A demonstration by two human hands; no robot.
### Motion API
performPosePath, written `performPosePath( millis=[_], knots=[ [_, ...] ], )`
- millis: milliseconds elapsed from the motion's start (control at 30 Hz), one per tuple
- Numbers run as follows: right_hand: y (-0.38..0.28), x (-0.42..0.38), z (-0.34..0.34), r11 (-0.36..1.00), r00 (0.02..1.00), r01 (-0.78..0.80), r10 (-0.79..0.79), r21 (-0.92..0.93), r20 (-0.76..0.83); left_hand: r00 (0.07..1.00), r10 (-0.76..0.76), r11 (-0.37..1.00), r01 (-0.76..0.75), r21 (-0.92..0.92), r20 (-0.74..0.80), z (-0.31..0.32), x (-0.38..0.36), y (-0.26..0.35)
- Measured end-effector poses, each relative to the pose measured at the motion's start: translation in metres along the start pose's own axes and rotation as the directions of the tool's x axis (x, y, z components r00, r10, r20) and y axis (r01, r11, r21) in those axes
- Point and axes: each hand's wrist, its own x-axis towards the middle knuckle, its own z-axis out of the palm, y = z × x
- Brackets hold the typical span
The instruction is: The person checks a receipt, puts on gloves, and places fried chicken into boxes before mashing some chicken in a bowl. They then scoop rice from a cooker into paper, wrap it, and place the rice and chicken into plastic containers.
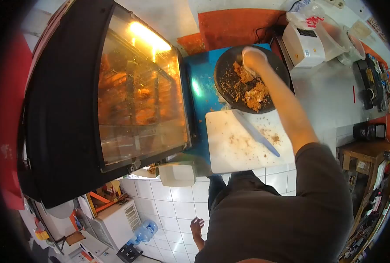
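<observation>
My right hand (pixel 256 60) reaches into a wide black round dish (pixel 223 81) and is closed on a white, curved-edged thing (pixel 246 53), whose kind I cannot make out. Beneath it lie clumps of crumbled brown food (pixel 257 96), with smaller bits scattered over the dark surface. In front of the dish is a white cutting board (pixel 230 151) with crumbs on it. A knife with a blue handle (pixel 268 145) rests across the board, its blade toward the dish. My left hand (pixel 197 225) hangs low beside my body, fingers apart, holding nothing.
A glass-fronted, lit display cabinet (pixel 138 105) stands close on the left. White containers (pixel 177 174) sit below it. To the right are a white boxy device (pixel 302 46) and a metal counter (pixel 326 92). A blue water bottle (pixel 145 231) lies on the tiled floor.
</observation>
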Motion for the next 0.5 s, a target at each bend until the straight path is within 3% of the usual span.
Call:
performPosePath(
  millis=[33, 67, 100, 133, 167, 200, 233, 267, 300, 333, 367, 400, 433, 467, 500],
  knots=[
    [0.003, 0.034, 0.005, 1.0, 0.998, -0.024, 0.025, 0.016, -0.051, 1.0, 0.011, 1.0, -0.011, 0.013, 0.018, 0.009, 0.004, 0.002],
    [0.007, 0.068, 0.01, 0.998, 0.994, -0.046, 0.049, 0.034, -0.101, 0.986, 0.129, 0.987, -0.138, 0.083, 0.106, 0.007, -0.002, -0.005],
    [0.01, 0.101, 0.015, 0.996, 0.986, -0.066, 0.074, 0.054, -0.151, 0.998, -0.003, 0.986, -0.008, 0.167, 0.062, 0.018, -0.015, 0.013],
    [0.014, 0.104, -0.019, 0.966, 0.967, 0.145, -0.093, -0.214, 0.236, 0.994, 0.045, 0.984, -0.061, 0.168, 0.099, 0.032, -0.022, 0.019],
    [0.012, 0.097, -0.025, 0.838, 0.763, 0.43, -0.139, -0.336, 0.632, 0.992, 0.059, 0.98, -0.078, 0.181, 0.11, 0.024, -0.02, 0.007],
    [0.012, 0.086, -0.022, 0.838, 0.762, 0.431, -0.14, -0.333, 0.633, 0.99, 0.073, 0.976, -0.095, 0.194, 0.121, 0.017, -0.02, -0.004],
    [0.014, 0.069, -0.018, 0.934, 0.949, 0.228, -0.149, -0.276, 0.278, 0.996, 0.01, 1.0, -0.013, 0.029, 0.086, 0.018, 0.016, -0.042],
    [0.01, 0.049, -0.006, 0.989, 0.991, 0.07, -0.083, -0.127, -0.103, 0.996, -0.068, 0.988, 0.075, -0.135, 0.053, 0.009, 0.035, -0.076],
    [0.007, 0.04, -0.003, 0.997, 0.885, -0.024, 0.056, 0.076, -0.461, 0.996, -0.074, 0.992, 0.078, -0.099, 0.051, 0.007, 0.042, -0.089],
    [-0.005, 0.06, 0.017, 0.96, 0.837, -0.166, 0.257, 0.224, -0.483, 0.994, -0.087, 0.99, 0.093, -0.106, 0.059, 0.016, 0.053, -0.098],
    [-0.01, 0.068, 0.01, 0.973, 0.898, -0.159, 0.212, 0.167, -0.384, 0.992, -0.109, 0.987, 0.115, -0.116, 0.056, 0.015, 0.055, -0.107],
    [-0.014, 0.078, 0.005, 0.984, 0.946, -0.138, 0.164, 0.113, -0.279, 0.992, -0.065, 0.998, 0.066, -0.001, 0.108, 0.033, -0.011, -0.033],
    [-0.007, 0.074, -0.021, 0.993, 0.997, 0.075, -0.073, -0.094, 0.022, 0.979, -0.028, 0.984, 0.062, -0.165, 0.2, 0.021, 0.076, -0.131],
    [-0.008, 0.091, -0.032, 0.992, 0.931, 0.068, -0.025, -0.107, 0.365, 0.993, -0.024, 0.999, 0.028, -0.034, 0.116, 0.015, 0.035, -0.105],
    [-0.005, 0.099, -0.037, 0.99, 0.862, 0.058, 0.016, -0.13, 0.506, 0.995, -0.023, 0.999, 0.026, -0.028, 0.099, 0.024, 0.02, -0.09]
  ],
)
